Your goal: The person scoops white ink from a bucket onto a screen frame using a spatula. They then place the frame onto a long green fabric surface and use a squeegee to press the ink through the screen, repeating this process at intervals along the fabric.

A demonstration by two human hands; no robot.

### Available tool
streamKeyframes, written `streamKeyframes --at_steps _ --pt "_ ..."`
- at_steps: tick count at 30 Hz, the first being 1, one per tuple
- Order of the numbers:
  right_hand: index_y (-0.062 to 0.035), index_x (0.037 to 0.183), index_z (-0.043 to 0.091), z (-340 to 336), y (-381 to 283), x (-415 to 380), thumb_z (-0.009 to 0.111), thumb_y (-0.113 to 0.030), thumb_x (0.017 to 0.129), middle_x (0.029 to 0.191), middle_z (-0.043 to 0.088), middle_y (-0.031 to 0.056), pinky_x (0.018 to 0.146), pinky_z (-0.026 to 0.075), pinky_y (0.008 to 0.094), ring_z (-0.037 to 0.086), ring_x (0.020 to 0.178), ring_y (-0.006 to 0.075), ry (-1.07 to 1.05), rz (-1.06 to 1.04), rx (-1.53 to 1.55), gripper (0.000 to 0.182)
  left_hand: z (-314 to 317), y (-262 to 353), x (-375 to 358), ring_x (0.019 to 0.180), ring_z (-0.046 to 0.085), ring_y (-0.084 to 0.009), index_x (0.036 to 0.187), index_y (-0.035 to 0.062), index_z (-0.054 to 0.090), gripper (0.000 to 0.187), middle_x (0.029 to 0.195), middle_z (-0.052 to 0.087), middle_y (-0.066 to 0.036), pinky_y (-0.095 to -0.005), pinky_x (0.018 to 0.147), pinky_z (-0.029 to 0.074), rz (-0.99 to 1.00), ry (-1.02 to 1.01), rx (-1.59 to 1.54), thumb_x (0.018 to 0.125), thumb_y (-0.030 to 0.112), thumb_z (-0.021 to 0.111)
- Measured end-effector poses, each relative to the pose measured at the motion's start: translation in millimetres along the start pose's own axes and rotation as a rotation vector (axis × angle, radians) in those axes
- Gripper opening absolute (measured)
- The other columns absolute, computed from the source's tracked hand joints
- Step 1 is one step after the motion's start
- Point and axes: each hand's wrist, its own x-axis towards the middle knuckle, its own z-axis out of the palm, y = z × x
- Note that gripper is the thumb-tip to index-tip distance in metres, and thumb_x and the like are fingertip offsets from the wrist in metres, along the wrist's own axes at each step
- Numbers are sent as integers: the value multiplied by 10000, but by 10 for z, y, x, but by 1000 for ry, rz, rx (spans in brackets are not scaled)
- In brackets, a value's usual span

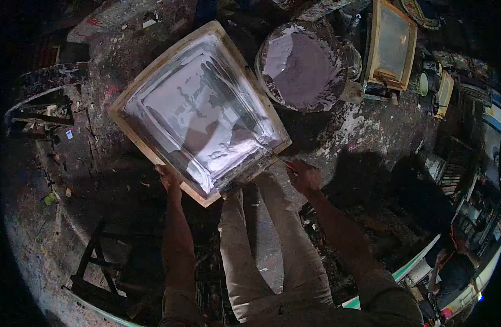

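Note:
A large wooden-framed screen (142,70) is held tilted in front of my legs, with pale lilac paint spread over its mesh and a thick wet mass along the lower edge. My left hand (167,177) grips the frame at its lower left side. In my right hand (305,177) is the handle of a thin tool (276,156), whose far end reaches into the paint near the frame's right corner. Just beyond, to the right of the frame, stands a round bucket (310,71) of the same lilac paint.
Another framed screen (392,46) leans at the upper right, with a smaller frame (444,94) beside it. A dark metal stand (100,261) is at the lower left. Another person (455,267) is at the lower right. The floor is paint-splattered.

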Motion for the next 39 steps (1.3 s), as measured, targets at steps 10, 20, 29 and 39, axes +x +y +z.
streamKeyframes --at_steps 10,20,29,39 --pt "-109 1071 723 472 166 -161 757 -284 932 914 782 88 707 612 395 749 748 251 -283 38 298 227 57 -37 -36 679 460 -124 1060 135 463 645 848 447 4 -329 516 381 138 64 39 1027 768 343" --pt "-70 1007 690 -183 49 32 754 -343 982 705 560 -37 454 363 281 463 502 87 -1002 644 1201 282 -169 -387 308 693 510 -183 1149 82 551 805 921 523 -40 -406 641 498 -109 108 88 982 835 325" --pt "-50 1108 672 -1402 549 892 701 -419 995 750 610 33 535 470 311 545 607 108 -176 578 1039 387 100 -79 30 732 520 -202 1363 59 529 817 1122 572 -92 -394 678 498 29 244 98 1003 778 387" --pt "-87 828 622 -849 632 1898 724 -440 974 642 588 45 472 426 346 569 513 162 -216 536 970 396 -17 -70 -127 644 413 -111 1352 119 435 533 1016 517 -76 -305 597 429 9 17 74 1064 558 527"
